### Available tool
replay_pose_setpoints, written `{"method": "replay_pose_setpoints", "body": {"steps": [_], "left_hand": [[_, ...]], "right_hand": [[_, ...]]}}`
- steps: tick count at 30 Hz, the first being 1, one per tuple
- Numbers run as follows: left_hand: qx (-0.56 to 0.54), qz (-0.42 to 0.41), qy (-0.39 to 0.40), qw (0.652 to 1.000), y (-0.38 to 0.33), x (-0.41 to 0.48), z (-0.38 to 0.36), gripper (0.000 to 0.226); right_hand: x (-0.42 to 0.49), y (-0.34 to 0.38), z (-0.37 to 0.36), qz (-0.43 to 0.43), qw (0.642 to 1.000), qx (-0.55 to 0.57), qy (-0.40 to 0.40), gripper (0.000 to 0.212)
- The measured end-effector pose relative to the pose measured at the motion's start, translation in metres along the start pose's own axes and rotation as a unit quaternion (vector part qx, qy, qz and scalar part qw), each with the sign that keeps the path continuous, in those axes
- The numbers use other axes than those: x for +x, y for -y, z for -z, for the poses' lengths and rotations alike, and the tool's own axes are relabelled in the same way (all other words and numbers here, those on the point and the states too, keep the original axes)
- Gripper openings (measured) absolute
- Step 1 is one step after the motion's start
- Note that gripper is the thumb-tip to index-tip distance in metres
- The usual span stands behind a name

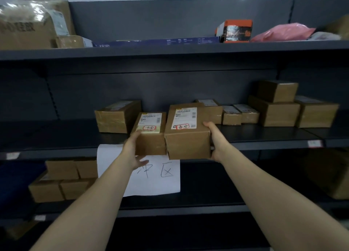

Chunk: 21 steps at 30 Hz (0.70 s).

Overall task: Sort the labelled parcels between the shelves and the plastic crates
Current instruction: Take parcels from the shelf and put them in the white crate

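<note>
I saw the left hand (135,148) gripping the smaller parcel (149,137), thumb on its top edge and fingers curled beneath. The right hand (214,141) clasped the larger parcel (187,137) the same way on its outer side. The two parcels were pressed together, labels up, at the front lip of the middle shelf (264,135), above a paper sign (156,175) hanging from that lip. Whether their bases already rested on the shelf or hung just clear of it I could not tell from this angle. To my mind the step was setting both down in the gap between the taped box (117,118) on the left and the row of small boxes (232,116) on the right. Done well, that meant keeping the pair level and squeezed together and sliding them straight back. The push should stop short of the boxes behind, with the marked labels left readable.
</note>
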<state>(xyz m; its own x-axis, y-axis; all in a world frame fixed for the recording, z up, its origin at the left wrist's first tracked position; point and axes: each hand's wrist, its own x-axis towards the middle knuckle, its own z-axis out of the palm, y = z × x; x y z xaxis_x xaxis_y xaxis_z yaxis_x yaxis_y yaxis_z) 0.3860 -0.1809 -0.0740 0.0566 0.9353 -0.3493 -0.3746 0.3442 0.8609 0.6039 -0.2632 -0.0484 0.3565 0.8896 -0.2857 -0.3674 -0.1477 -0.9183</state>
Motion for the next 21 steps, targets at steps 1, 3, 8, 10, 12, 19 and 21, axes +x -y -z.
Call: {"method": "replay_pose_setpoints", "body": {"steps": [1, 3, 8, 10, 12, 19, 21], "left_hand": [[-0.02, -0.01, 0.009, 1.0, 0.0, 0.0, 0.001, 0.064], [-0.033, -0.048, 0.023, 0.998, 0.001, -0.002, 0.002, 0.05], [-0.053, -0.13, 0.067, 0.988, 0.007, -0.012, -0.013, 0.042], [-0.049, -0.148, 0.089, 0.984, 0.017, -0.017, -0.027, 0.041], [-0.046, -0.155, 0.115, 0.98, 0.031, -0.024, -0.049, 0.038], [-0.014, -0.107, 0.223, 0.969, 0.104, -0.063, -0.167, 0.039], [0.005, -0.086, 0.254, 0.964, 0.135, -0.08, -0.21, 0.043]], "right_hand": [[-0.001, -0.003, 0.001, 0.008, 1.0, 0.003, -0.006, 0.031], [-0.003, -0.008, 0.003, 0.023, 1.0, 0.01, -0.014, 0.036], [-0.011, -0.011, 0.02, 0.071, 0.996, 0.048, -0.033, 0.034], [-0.015, -0.009, 0.037, 0.086, 0.993, 0.06, -0.052, 0.037], [-0.023, -0.006, 0.063, 0.096, 0.99, 0.078, -0.07, 0.039], [-0.072, 0.008, 0.196, 0.136, 0.967, 0.12, -0.178, 0.029], [-0.091, 0.011, 0.246, 0.141, 0.958, 0.119, -0.219, 0.028]]}}
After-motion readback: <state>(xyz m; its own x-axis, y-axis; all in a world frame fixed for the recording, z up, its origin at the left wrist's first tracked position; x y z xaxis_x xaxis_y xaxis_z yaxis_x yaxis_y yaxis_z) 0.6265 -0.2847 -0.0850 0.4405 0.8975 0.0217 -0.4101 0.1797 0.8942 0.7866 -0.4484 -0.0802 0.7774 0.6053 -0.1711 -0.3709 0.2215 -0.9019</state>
